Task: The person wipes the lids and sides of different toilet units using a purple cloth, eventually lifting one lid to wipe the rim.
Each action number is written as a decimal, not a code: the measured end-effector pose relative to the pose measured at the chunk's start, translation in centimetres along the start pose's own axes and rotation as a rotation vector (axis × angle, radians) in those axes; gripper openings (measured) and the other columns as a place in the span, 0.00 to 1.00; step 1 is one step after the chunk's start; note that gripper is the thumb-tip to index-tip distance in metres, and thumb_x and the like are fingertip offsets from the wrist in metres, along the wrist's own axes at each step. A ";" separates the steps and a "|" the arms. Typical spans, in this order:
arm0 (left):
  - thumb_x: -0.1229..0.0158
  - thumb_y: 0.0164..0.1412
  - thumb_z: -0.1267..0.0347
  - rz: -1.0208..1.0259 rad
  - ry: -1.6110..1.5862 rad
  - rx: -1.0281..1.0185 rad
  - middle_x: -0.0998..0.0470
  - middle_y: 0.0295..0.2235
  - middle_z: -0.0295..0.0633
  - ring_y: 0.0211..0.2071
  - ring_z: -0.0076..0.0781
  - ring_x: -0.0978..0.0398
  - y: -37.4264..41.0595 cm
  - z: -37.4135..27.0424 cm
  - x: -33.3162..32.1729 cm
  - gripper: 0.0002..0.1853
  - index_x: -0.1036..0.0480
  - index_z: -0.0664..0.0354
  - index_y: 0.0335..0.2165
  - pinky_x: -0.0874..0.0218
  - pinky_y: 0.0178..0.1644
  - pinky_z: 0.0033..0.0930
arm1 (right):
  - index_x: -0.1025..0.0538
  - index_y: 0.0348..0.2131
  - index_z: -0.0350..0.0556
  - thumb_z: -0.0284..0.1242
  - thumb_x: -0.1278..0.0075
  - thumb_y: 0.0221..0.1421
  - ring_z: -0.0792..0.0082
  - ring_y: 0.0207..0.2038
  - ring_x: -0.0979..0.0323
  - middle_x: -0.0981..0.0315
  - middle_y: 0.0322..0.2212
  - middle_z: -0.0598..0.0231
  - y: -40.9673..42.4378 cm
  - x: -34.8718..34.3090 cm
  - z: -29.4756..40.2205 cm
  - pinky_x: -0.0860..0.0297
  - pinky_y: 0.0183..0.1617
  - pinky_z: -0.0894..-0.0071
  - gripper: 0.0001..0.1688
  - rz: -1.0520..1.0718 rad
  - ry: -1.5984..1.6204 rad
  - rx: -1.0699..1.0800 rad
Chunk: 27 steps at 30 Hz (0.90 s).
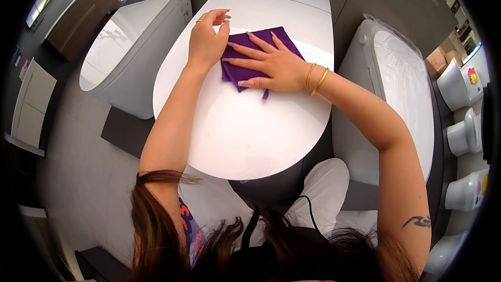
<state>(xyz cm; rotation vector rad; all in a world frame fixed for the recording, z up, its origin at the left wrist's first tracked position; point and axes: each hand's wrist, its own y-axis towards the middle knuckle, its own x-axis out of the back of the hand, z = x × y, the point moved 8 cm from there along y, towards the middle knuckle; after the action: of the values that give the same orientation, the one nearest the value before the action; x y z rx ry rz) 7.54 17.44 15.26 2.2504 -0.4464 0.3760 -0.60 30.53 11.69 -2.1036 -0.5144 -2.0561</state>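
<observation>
A smooth white toilet lid (pixel 250 133) lies closed in front of me. On its upper middle is a folded purple cloth (pixel 256 43) with a small loop at its lower edge. My right hand (pixel 270 62) presses flat on the cloth, fingers spread and pointing left. Just left of the cloth, my left hand (pixel 209 39) is raised with its fingers loosely curled and nothing visible in it. Its thumb side is close to the cloth; whether the hand touches the lid, I cannot tell.
Another white toilet (pixel 129 47) stands close on the left. To the right is one with a plastic-covered lid (pixel 403 86). Several smaller toilets (pixel 464 133) line the far right. A dark wall panel (pixel 391 11) rises behind. A dark cable (pixel 311 207) hangs over my lap.
</observation>
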 end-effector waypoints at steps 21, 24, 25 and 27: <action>0.46 0.56 0.68 0.070 0.109 0.062 0.23 0.41 0.40 0.45 0.33 0.27 -0.3 1.1 0.0 0.19 0.28 0.60 0.46 0.36 0.49 0.34 | 0.47 0.66 0.67 0.50 0.75 0.65 0.51 0.70 0.68 0.67 0.69 0.69 -3.7 -2.0 -22.4 0.64 0.69 0.37 0.34 0.180 -0.182 -0.813; 0.46 0.55 0.68 0.076 0.078 0.069 0.23 0.42 0.39 0.45 0.33 0.27 -0.1 0.9 -0.7 0.19 0.28 0.59 0.46 0.35 0.48 0.35 | 0.46 0.66 0.61 0.48 0.74 0.66 0.59 0.70 0.67 0.65 0.68 0.68 -4.7 -1.3 -18.4 0.65 0.71 0.50 0.33 0.056 -0.130 -0.662; 0.46 0.55 0.68 0.078 0.076 0.072 0.23 0.42 0.39 0.45 0.33 0.27 -0.1 1.0 -0.7 0.18 0.28 0.59 0.46 0.35 0.48 0.35 | 0.46 0.65 0.59 0.47 0.73 0.66 0.60 0.70 0.66 0.64 0.68 0.67 -4.8 -1.1 -16.3 0.65 0.71 0.52 0.34 -0.014 -0.070 -0.605; 0.45 0.55 0.68 0.080 0.078 0.068 0.23 0.41 0.39 0.45 0.33 0.27 -0.1 1.0 -0.7 0.18 0.28 0.59 0.46 0.35 0.48 0.35 | 0.46 0.65 0.55 0.45 0.71 0.66 0.61 0.70 0.65 0.61 0.68 0.64 -4.7 -0.7 -11.8 0.64 0.71 0.53 0.34 -0.059 -0.037 -0.496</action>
<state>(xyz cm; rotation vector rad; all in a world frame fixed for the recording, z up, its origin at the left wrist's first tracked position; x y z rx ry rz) 7.07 16.87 14.28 2.2792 -0.4901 0.5255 -13.28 30.78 10.92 -2.4089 -0.0672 -2.3734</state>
